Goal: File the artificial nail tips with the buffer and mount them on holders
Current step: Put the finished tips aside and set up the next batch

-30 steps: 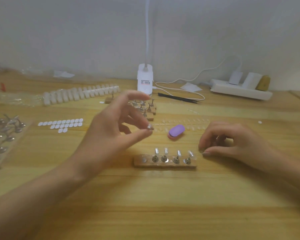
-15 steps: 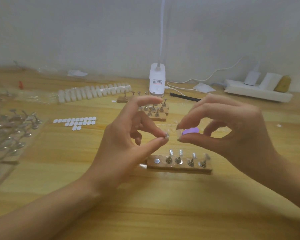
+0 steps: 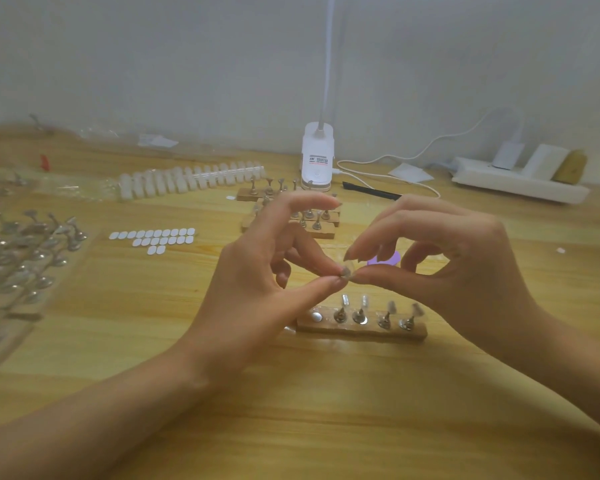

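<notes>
My left hand (image 3: 257,289) pinches a small metal holder (image 3: 345,272) between thumb and middle finger, above the table. My right hand (image 3: 465,271) pinches a clear nail tip (image 3: 350,264) and presses it against the top of that holder. Fingertips of both hands touch there. Just below them lies a wooden base (image 3: 361,330) with several holders standing in it, each carrying a clear tip, and one bare magnet spot at its left end. The purple buffer (image 3: 385,259) lies on the table behind my right fingers, mostly hidden.
Far left of centre lie a strip of white nail tips (image 3: 187,178) and a sheet of white adhesive tabs (image 3: 153,237). Loose holders in plastic (image 3: 25,258) fill the left edge. More wooden bases (image 3: 291,220), a lamp base (image 3: 317,157), a black tool (image 3: 371,192) and a power strip (image 3: 516,181) stand behind.
My right hand rose from the table with a clear nail tip and moved left until it met the holder in my left hand. The camera view shifted slightly left.
</notes>
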Available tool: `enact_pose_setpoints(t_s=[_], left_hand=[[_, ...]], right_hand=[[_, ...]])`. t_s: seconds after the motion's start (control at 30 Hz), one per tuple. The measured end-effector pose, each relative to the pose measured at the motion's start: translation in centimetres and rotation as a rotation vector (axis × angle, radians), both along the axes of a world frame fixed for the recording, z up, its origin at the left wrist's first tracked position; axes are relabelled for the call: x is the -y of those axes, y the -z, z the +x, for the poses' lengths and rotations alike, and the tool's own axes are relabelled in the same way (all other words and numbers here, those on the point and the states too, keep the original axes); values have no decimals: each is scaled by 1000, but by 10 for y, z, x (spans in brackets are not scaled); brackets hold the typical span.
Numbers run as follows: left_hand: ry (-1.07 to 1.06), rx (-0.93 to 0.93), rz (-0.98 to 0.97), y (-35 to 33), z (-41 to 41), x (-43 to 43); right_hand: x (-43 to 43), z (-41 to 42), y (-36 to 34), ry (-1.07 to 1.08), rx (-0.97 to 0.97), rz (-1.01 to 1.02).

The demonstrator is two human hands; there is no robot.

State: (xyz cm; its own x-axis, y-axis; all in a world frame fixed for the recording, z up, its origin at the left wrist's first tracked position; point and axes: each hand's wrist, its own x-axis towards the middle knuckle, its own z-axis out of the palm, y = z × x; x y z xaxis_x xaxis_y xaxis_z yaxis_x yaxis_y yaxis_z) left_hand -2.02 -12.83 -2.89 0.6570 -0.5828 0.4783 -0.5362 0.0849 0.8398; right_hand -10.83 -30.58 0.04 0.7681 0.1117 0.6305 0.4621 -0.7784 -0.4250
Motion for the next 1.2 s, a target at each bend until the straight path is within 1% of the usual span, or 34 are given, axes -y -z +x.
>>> enact_pose_setpoints(t_s=[0.27, 0.53, 0.73, 0.8, 0.9, 0.93, 0.97, 1.07, 1.13, 1.2], left_hand=[[8, 3, -17, -1, -1, 1], [25, -39, -43, 0, -2, 1], [34, -37, -31, 1, -2, -1], [47, -25, -23, 1, -1, -1], [60, -43, -10, 1, 2, -3], [59, -61, -5, 2, 3, -4], [59, -76, 2, 2, 4, -6], [81, -111, 52, 2, 6, -11], [102, -101, 120, 1, 9, -15], [143, -124, 206, 3, 12, -17]], right_hand=[[1, 0, 1, -1, -3, -12], [-6, -1, 5, 4, -24, 92], [-11, -1, 8, 20, -35, 101], [-9, -2, 6, 1, -75, 151], [8, -2, -4, -36, -126, 314], [17, -1, -9, -2, -129, 298], [28, -1, -12, 44, -146, 237], [54, -5, -16, 117, -282, 23], [64, -11, -15, 56, -408, -51], [67, -19, -15, -30, -576, -62]])
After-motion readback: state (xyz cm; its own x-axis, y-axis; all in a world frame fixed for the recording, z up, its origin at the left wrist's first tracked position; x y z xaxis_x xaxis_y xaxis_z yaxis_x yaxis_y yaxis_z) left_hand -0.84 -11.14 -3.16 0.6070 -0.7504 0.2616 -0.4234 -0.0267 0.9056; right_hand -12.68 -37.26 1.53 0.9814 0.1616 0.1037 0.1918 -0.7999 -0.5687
